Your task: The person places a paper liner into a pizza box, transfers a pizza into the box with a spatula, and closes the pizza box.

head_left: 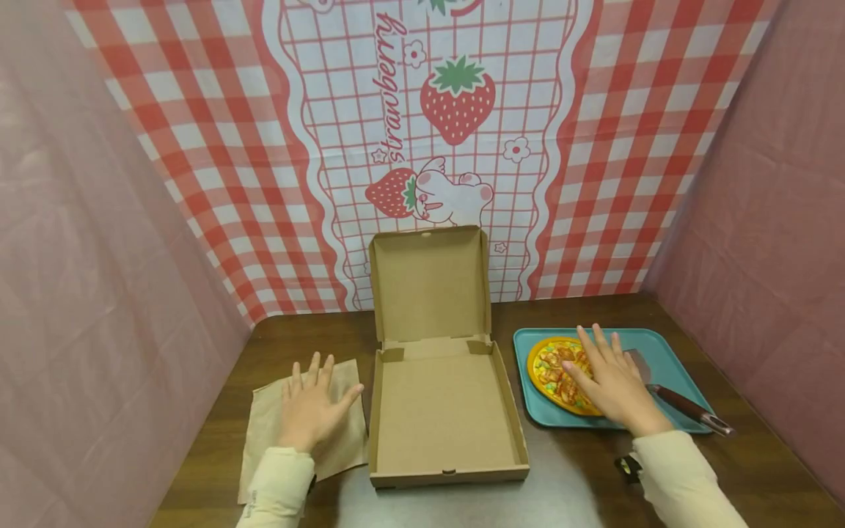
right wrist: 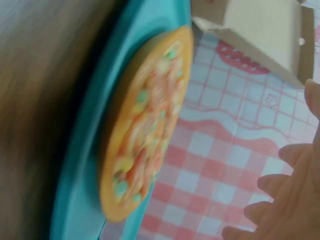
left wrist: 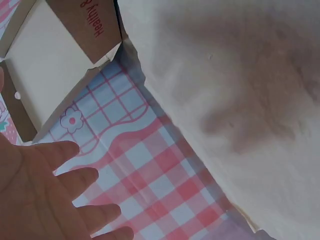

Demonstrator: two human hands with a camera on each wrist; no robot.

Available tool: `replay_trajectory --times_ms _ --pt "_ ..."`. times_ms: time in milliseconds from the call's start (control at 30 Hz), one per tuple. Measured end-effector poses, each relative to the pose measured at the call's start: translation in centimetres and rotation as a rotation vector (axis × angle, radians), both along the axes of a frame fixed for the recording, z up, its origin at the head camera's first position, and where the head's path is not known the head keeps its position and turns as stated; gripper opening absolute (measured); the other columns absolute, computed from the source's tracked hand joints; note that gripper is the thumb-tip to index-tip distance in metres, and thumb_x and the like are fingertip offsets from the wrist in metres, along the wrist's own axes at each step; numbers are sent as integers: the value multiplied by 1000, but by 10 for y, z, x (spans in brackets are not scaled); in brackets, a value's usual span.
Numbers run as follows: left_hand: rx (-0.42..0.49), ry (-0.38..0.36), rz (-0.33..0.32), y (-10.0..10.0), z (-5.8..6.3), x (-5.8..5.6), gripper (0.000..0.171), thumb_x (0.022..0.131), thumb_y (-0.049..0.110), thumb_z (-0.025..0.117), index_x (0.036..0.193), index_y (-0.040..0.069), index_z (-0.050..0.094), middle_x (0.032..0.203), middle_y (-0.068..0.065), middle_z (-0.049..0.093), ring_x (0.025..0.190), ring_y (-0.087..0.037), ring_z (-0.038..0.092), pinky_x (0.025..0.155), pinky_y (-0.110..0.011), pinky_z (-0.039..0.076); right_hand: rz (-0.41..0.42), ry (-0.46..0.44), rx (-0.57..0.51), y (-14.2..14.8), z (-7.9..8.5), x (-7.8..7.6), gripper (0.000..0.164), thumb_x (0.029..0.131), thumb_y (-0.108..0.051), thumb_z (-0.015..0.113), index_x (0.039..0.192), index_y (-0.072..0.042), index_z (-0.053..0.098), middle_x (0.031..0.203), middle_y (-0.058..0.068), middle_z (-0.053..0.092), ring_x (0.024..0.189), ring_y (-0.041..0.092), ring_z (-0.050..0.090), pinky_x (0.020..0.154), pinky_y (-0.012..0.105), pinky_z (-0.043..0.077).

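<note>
My left hand (head_left: pixel 310 412) is spread, palm down, above a folded sheet of brown paper (head_left: pixel 264 440) on the left of the table; in the left wrist view its fingers are apart from the paper and hold nothing. On the right, my right hand (head_left: pixel 615 389) hovers with straight fingers over a blue tray (head_left: pixel 538 418). A round pizza (head_left: pixel 557 370) with a yellow-orange rim lies on that tray, partly hidden by the hand. Beside it rests a pizza server (head_left: pixel 680 402) with a dark handle, its blade partly covered. Between the hands stands an open cardboard pizza box (head_left: pixel 445 411).
The box lid (head_left: pixel 430 286) stands upright against a red checked strawberry cloth (head_left: pixel 455 103) behind the table. Pink curtains (head_left: pixel 746 242) hang at both sides. The server's handle reaches over the tray's right edge. Bare wooden table (head_left: pixel 548 477) shows in front of the tray.
</note>
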State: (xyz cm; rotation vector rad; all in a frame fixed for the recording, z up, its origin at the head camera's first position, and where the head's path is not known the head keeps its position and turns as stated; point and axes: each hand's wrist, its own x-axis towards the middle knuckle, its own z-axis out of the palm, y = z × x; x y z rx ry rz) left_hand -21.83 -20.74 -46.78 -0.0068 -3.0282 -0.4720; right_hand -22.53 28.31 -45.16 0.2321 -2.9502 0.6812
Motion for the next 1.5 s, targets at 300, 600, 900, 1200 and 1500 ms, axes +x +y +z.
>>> replay_trajectory --times_ms 300,600,900,1200,1500 --pt "21 62 10 -12 8 3 90 93 69 41 154 3 26 159 -27 21 142 -56 19 117 -64 18 51 2 -145 -9 17 -4 82 100 -49 48 159 -10 6 161 29 12 140 58 22 101 78 26" --pt "201 -34 63 -40 14 18 87 98 58 44 153 -5 19 158 -32 19 143 -52 20 115 -65 21 75 -22 -359 -32 17 -3 73 102 -39 49 158 -7 14 154 32 30 134 53 37 101 68 38" --pt "247 -152 131 -70 8 34 94 97 61 41 152 -11 15 157 -37 9 141 -60 9 113 -70 11 65 -131 -479 -58 -1 -7 69 102 -38 51 154 0 25 148 29 41 129 47 49 98 53 49" --pt "296 -251 215 -95 -1 43 92 98 49 48 147 -20 10 150 -48 5 135 -67 6 110 -73 12 84 -233 -527 -83 -21 -1 62 100 -23 55 150 5 31 143 30 47 125 46 53 98 50 51" --pt "311 -306 249 -112 -11 51 100 96 50 50 141 -28 6 142 -54 14 131 -67 17 107 -72 23 93 -240 -549 -95 -34 7 59 97 -12 59 145 11 35 137 35 50 112 43 62 87 44 57"
